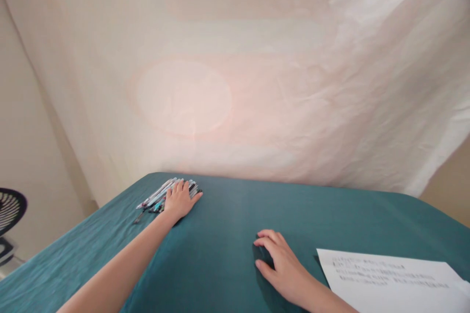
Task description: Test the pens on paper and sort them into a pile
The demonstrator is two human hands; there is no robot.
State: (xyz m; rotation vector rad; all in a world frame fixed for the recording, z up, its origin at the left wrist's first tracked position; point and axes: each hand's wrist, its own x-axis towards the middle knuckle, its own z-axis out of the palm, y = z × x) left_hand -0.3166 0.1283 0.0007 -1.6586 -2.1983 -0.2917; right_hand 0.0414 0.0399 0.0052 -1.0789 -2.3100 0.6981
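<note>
My left hand [179,200] lies flat, fingers stretched out, on a bunch of several pens [156,198] at the far left corner of a table covered in teal cloth [220,249]. Part of the bunch is hidden under the hand. My right hand [281,261] rests on the cloth near the middle, fingers slightly curled and apart, holding nothing. It sits just left of a white printed sheet of paper [389,279].
A pale wrinkled sheet [257,83] hangs as a backdrop behind the table. A black fan [9,215] stands on the floor at the far left, beyond the table's left edge.
</note>
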